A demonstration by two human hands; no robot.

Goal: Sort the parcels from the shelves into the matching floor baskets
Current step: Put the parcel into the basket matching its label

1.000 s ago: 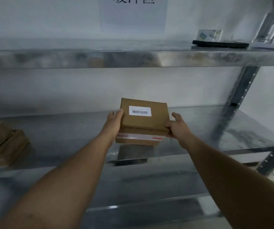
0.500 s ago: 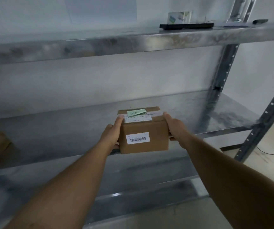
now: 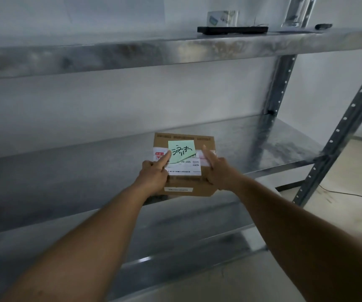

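Note:
A small brown cardboard parcel (image 3: 188,184) is held in front of the middle metal shelf (image 3: 274,149), its top face turned towards me. On that face are a white shipping label and a green sticky note (image 3: 181,151) with handwritten characters. My left hand (image 3: 154,174) grips the parcel's left side, forefinger stretched onto the label. My right hand (image 3: 218,171) grips the right side, forefinger along the top edge. No floor basket is in view.
The upper shelf (image 3: 132,53) carries a flat black device (image 3: 232,29) and a small white box (image 3: 222,18). Slotted steel uprights (image 3: 339,131) stand at the right, with pale floor and a thin cable (image 3: 350,194) beyond. A lower shelf (image 3: 175,247) runs beneath my arms.
The parcel has been tipped towards me, so the barcode side now faces down-front and the top with the green note is in full view. The view has swung slightly right.

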